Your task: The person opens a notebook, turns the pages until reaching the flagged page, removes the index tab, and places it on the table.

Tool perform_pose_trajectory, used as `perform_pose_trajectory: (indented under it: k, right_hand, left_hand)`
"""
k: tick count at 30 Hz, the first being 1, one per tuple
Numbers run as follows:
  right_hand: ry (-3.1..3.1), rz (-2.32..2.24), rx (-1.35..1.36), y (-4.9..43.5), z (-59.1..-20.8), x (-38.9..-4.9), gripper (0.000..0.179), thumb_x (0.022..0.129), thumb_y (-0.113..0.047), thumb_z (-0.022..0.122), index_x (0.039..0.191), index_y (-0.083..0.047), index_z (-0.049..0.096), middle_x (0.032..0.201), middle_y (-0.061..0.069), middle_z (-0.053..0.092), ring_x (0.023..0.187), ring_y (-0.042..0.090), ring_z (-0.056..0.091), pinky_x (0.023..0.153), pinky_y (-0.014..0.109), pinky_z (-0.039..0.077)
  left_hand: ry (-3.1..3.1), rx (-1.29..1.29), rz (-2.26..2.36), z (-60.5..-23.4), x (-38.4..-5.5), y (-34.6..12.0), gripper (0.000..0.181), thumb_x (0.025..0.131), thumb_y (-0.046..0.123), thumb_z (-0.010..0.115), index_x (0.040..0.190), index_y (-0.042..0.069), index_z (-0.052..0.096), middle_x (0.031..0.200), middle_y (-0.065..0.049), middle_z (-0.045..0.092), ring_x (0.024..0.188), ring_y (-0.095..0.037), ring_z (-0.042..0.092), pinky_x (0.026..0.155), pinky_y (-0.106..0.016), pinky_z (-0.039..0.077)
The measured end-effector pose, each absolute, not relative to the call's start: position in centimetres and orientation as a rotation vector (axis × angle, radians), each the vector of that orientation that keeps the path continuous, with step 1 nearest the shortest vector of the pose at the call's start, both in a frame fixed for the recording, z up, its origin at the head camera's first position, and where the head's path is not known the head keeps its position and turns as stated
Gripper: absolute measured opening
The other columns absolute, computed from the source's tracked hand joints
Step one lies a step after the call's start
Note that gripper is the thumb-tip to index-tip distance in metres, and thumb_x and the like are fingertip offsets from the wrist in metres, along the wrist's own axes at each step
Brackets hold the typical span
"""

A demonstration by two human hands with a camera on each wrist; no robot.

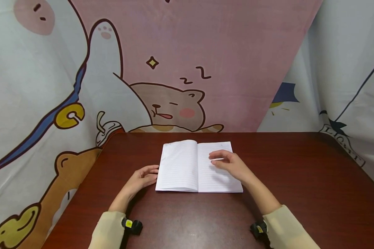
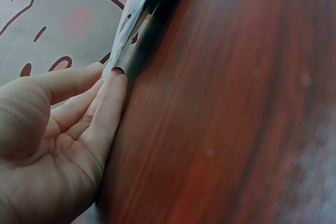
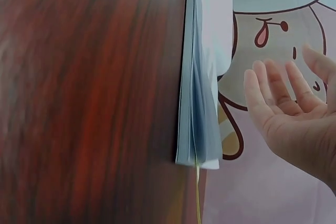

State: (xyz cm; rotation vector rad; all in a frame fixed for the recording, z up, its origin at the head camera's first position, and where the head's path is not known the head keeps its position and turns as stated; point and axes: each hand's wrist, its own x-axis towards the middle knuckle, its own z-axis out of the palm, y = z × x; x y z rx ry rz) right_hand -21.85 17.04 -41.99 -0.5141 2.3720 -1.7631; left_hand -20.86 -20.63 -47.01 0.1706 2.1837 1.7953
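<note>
Find the notebook (image 1: 187,166) open on the desk (image 1: 193,221), at three o'clock from the nearer left hand (image 1: 140,178), its spine (image 1: 197,169) along twelve-to-six. Cannot tell if pinching or merely touching with left fingers. Over the right page (image 1: 218,180), see the right hand (image 1: 232,164), with empty fingers loosely spread.

The notebook (image 1: 177,169) has matt white paper, smooth-looking and faintly ruled; the tabletop (image 1: 193,224) looks like dark reddish-brown wood, or a wood-grain finish, smooth and semi-glossy (a pale sheen spreads across its near part). The printed backdrop (image 1: 243,62) is matt cloth, softly creased; the sleeves (image 1: 107,230) look like matt fabric, the black wrist devices (image 1: 137,227) like hard plastic
</note>
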Motion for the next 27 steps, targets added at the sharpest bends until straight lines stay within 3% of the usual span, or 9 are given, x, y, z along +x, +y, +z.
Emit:
perform_pose_trajectory:
  k: [7,15,23,27]
  right_hand:
    - [2.452,-1.756,-0.457,18.5,-41.8,-21.8,0.035,0.093,-0.014,0.069,0.124,0.002,0.064,0.123,0.026,0.066,0.096,0.007,0.065,0.08,0.018,0.052]
    - [2.481,-1.741,-0.417,20.0,-41.9,-21.7,0.038,0.093,-0.014,0.069,0.126,0.004,0.062,0.124,0.027,0.065,0.097,0.006,0.065,0.079,0.018,0.051]
    - [2.496,-1.751,-0.424,21.0,-42.2,-21.6,0.037,0.094,-0.01,0.067,0.125,0.008,0.06,0.123,0.03,0.064,0.095,0.0,0.064,0.08,0.015,0.053]
    - [2.479,-1.768,-0.416,21.5,-42.3,-21.5,0.038,0.095,-0.01,0.066,0.126,0.009,0.059,0.124,0.034,0.062,0.095,0.003,0.065,0.082,0.014,0.054]
  left_hand:
    - [2.183,0.176,1.795,-47.0,-20.9,-20.7,0.051,0.098,0.007,0.061,0.145,-0.003,0.044,0.137,-0.027,0.052,0.106,-0.005,0.063,0.092,-0.022,0.056]
    - [2.181,0.158,1.795,-47.1,-20.9,-20.6,0.051,0.098,0.007,0.061,0.145,-0.001,0.046,0.138,-0.025,0.053,0.11,-0.01,0.063,0.093,-0.023,0.056]
    - [2.171,0.185,1.815,-46.9,-20.8,-20.6,0.05,0.099,0.004,0.058,0.145,-0.006,0.043,0.138,-0.03,0.052,0.107,-0.008,0.063,0.093,-0.023,0.056]
    - [2.174,0.177,1.809,-46.9,-20.8,-20.6,0.049,0.099,0.005,0.058,0.145,-0.005,0.044,0.137,-0.029,0.052,0.107,-0.008,0.063,0.093,-0.024,0.056]
